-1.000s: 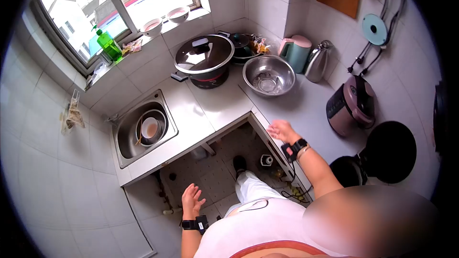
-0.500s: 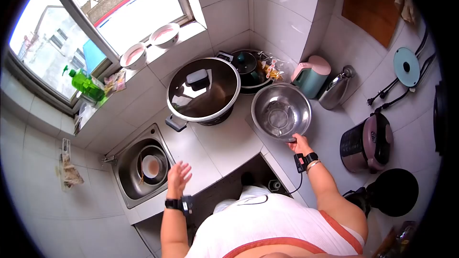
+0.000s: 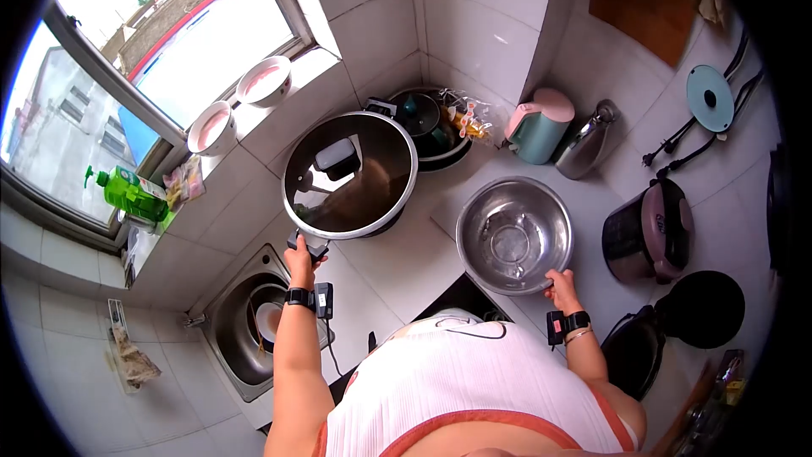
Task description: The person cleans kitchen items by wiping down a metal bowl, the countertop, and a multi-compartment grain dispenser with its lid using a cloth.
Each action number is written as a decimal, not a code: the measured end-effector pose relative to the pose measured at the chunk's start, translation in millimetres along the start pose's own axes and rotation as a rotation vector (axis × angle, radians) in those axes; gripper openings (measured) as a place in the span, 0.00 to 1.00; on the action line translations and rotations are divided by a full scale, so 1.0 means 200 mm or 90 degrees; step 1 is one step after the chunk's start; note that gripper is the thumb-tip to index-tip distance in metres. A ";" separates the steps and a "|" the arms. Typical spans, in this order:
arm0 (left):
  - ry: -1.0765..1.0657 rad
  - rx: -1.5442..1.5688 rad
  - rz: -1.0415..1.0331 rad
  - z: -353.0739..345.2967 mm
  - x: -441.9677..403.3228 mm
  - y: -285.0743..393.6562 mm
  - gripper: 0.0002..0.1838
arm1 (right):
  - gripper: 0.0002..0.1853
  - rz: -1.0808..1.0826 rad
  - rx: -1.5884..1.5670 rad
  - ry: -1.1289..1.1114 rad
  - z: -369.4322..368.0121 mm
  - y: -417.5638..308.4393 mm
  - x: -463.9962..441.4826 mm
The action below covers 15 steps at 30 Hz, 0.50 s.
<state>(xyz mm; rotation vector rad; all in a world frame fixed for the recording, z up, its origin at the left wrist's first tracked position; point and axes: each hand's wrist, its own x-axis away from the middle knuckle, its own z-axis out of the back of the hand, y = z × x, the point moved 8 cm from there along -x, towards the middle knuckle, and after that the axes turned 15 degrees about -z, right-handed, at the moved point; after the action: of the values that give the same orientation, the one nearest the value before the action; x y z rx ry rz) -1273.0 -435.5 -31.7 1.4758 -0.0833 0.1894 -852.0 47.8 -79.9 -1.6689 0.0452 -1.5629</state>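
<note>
My left hand [image 3: 299,264] is closed around the near side handle of a large lidded pot [image 3: 399,203], whose dark glass lid [image 3: 372,190] has a grey knob. With my right hand [image 3: 562,289] I pinch the near rim of a stainless steel bowl [image 3: 480,233]. The bowl stands on the counter to the right of the pot, with what looks like a little clear water at its bottom. Behind both, a smaller pot with a dark lid [image 3: 414,114] and a plastic bag of food [image 3: 468,123] sit in the corner.
The sink [image 3: 241,364] at the left holds a pan with a white bowl [image 3: 269,320]. A pink and green kettle [image 3: 541,127], a steel flask [image 3: 585,144] and a rice cooker [image 3: 647,233] line the right. Two bowls [image 3: 211,129] and a green soap bottle [image 3: 131,190] stand on the windowsill.
My left hand has moved from open above the counter to the large pot's handle and closed on it. My right hand still holds the steel bowl's rim; the bowl has come slightly nearer to me.
</note>
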 end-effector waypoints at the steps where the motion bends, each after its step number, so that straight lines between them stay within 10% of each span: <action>1: -0.005 -0.003 0.001 0.02 -0.02 -0.04 0.21 | 0.13 0.022 -0.007 0.013 0.00 -0.02 0.04; 10: -0.057 -0.008 0.032 0.26 -0.22 -0.21 0.26 | 0.10 0.230 0.064 -0.064 -0.25 -0.63 0.59; 12: 0.084 -0.221 -0.192 0.51 -0.40 -0.36 0.27 | 0.11 0.272 0.097 -0.131 -0.44 -0.79 0.75; 15: 0.016 -0.035 -0.329 0.37 0.03 0.37 0.30 | 0.13 0.372 0.219 -0.211 -0.85 -0.99 0.97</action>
<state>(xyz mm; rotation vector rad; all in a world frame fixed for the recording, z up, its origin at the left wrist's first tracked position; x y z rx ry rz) -1275.9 -501.9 49.7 1.3931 0.3097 -0.2116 -1048.7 -16.4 170.3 -1.4454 0.0772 -0.7992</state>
